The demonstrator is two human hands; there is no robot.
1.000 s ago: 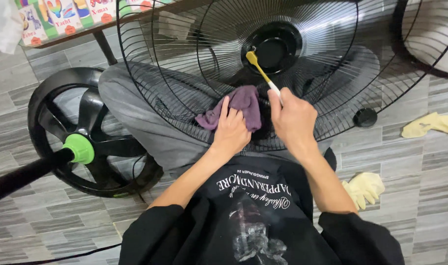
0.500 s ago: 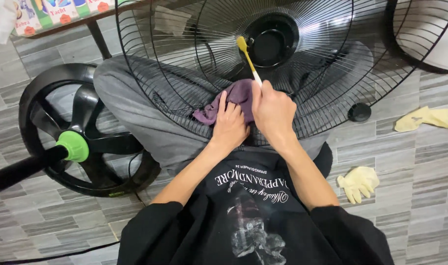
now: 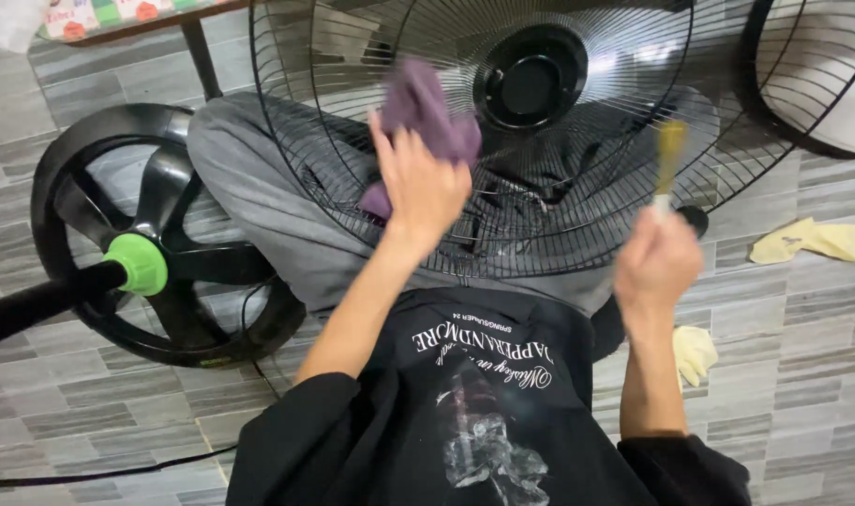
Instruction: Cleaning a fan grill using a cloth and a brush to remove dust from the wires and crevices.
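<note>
A large black wire fan guard lies over my lap, its round black hub near the top middle. My left hand presses a purple cloth against the wires to the left of the hub. My right hand is lifted off the guard at the right and grips a yellow-headed toothbrush by its white handle, brush end pointing up. Both hands are motion-blurred.
A black fan base with a green collar and its pole lies on the grey tiled floor at left. Yellowish rubber gloves lie at right and by my right elbow. A second fan guard sits top right.
My left hand slid the purple cloth up and left across the guard. My right hand pulled the toothbrush away from the hub, out to the right.
</note>
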